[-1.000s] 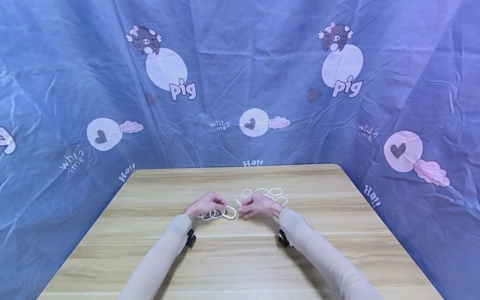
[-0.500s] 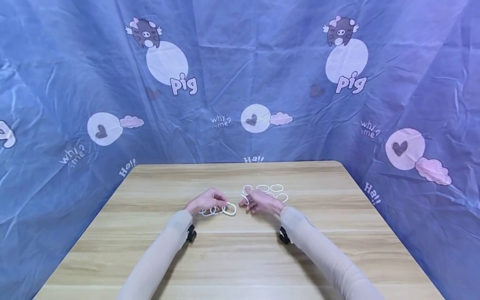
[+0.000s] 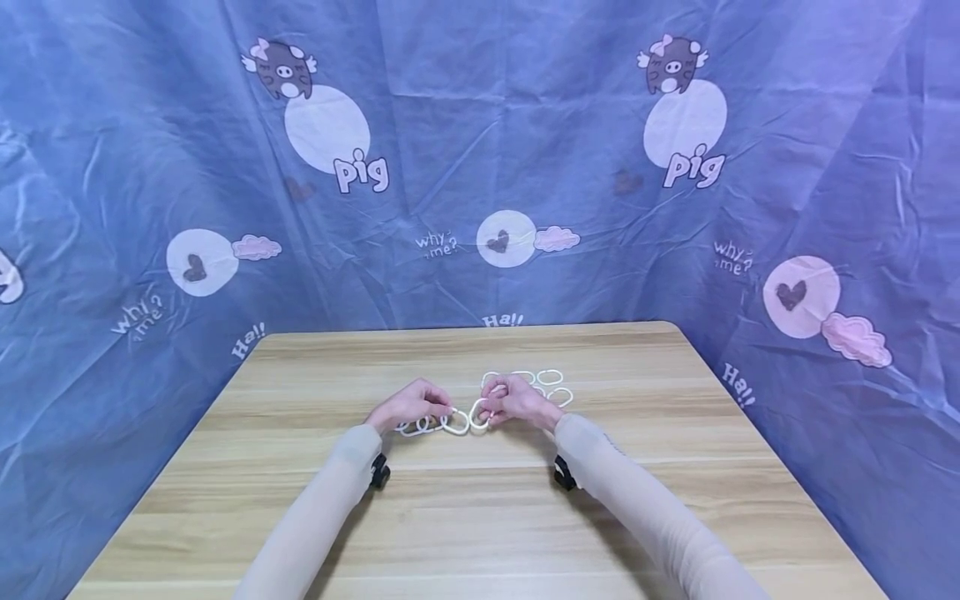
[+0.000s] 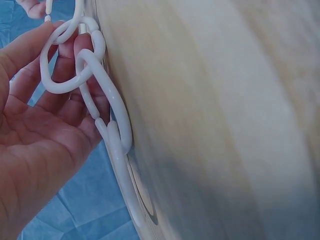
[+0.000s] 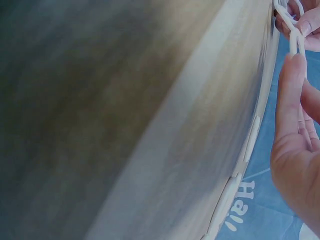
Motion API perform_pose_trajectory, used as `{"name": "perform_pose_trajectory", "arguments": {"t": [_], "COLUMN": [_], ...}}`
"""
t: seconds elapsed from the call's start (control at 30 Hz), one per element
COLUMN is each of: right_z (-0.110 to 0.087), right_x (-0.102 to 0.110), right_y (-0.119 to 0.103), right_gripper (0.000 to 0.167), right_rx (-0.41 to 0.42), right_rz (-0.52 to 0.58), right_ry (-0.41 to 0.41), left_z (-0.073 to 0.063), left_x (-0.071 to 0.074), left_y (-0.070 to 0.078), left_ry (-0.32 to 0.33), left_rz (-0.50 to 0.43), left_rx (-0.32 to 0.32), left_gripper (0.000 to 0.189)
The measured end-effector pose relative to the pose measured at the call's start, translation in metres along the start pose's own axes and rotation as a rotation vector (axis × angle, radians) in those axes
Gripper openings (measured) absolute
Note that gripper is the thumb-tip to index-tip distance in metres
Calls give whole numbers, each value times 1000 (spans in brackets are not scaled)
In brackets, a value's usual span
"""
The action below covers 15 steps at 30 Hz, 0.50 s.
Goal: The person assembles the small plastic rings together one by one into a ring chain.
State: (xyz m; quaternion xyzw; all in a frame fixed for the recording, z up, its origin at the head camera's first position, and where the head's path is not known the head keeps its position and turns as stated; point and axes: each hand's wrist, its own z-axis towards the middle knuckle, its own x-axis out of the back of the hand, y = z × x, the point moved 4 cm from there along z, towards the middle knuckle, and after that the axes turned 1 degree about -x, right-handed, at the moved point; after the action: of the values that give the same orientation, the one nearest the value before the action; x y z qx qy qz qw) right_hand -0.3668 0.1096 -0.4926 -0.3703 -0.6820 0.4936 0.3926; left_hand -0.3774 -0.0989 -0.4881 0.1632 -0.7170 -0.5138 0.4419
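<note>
A chain of white plastic links [image 4: 117, 102] trails from my left hand [image 3: 411, 405] onto the table. That hand pinches the chain's rightmost link [image 3: 456, 433] between thumb and fingers, just above the tabletop. My right hand [image 3: 519, 400] pinches another white oval link [image 3: 472, 414] and holds it up against the rightmost link. In the right wrist view, the right fingers [image 5: 290, 80] grip this link [image 5: 294, 45], which meets the chain near the left hand. Whether the two are hooked together cannot be told. The left palm [image 4: 45, 145] faces its camera behind the hanging links.
Several loose white links [image 3: 551, 371] lie behind and beside the right hand, partly covered by it. The wooden table [image 3: 465, 525] ends at a blue printed curtain [image 3: 450, 167] at the back and sides. Black wrist cameras [image 3: 380, 472] sit under both forearms.
My right hand first shifts slightly back and right with its link, then comes left so the link meets the chain's end. The left hand keeps its hold almost in place.
</note>
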Motion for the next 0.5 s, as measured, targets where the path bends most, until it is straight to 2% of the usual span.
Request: {"name": "perform_pose_trajectory", "arguments": {"t": [0.07,0.27,0.37,0.5], "right_z": [0,1,1,2], "right_x": [0,3,4,2], "right_y": [-1,-7,-10,-8], "right_gripper": [26,19,19,20], "right_rx": [27,140,152,171], "right_rz": [-29,-238,-224,-155], "right_ry": [13,119,137,83], "left_z": [0,1,1,0], "left_x": [0,0,0,-1], "left_y": [0,0,1,0], "left_ry": [-2,3,10,15], "left_rz": [2,10,17,9], "left_rx": [0,13,8,6], "left_gripper": [15,14,14,15]}}
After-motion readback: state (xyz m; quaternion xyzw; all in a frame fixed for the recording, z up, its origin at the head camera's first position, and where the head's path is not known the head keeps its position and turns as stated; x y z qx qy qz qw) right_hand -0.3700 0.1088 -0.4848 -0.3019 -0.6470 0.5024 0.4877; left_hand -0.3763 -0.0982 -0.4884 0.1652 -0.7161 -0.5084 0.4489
